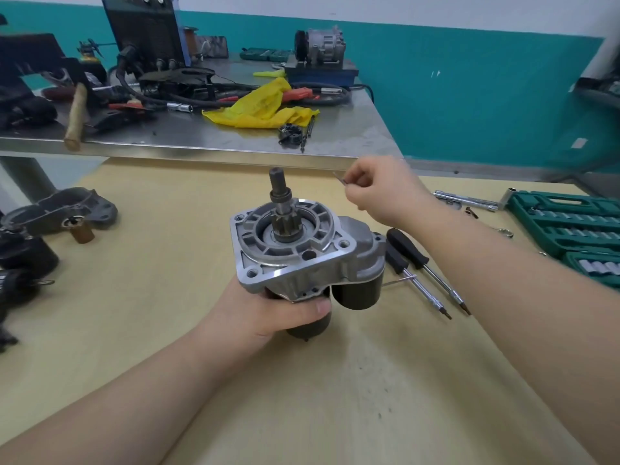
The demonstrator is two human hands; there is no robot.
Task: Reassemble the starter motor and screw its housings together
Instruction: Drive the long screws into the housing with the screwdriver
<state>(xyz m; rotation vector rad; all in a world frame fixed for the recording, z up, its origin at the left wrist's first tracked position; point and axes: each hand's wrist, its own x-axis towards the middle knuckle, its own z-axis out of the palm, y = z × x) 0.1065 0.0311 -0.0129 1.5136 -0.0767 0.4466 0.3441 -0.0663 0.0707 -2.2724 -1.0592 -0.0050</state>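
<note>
Head view, near to far. Left hand (268,310) wrapped round the dark motor body from below, thumb across the front, holding the starter motor (302,253) upright above the counter (167,330). Aluminium drive-end housing (288,236) up top, seated on the body; solenoid (360,283) alongside on the right. Pinion gear and shaft (280,203) sticking up through the housing centre. Flange holes at the corners look empty.

Right hand (379,189) raised just behind and right of the shaft, fingers curled, pinching a thin metal pin or long screw (340,179); too small and blurred to tell which. Clear of the motor, not touching it.

Probable step: housings mated, fasteners going in. Next move calls for lining the thin piece up with its hole, starting it by feel, keeping the left grip steady so the housings stay aligned. Then a driver.

Right of the motor, flat on the counter: two black-handled screwdrivers (426,273), another thin rod (399,281) lying across them. Further right: green socket set case (563,223), open; chrome socket wrench (466,199). Far left: spare grey housing casting (67,209).

Behind: steel workbench (208,142) with yellow rag (261,105), hammer (75,119), cables, an AC compressor (320,45) at the back.
</note>
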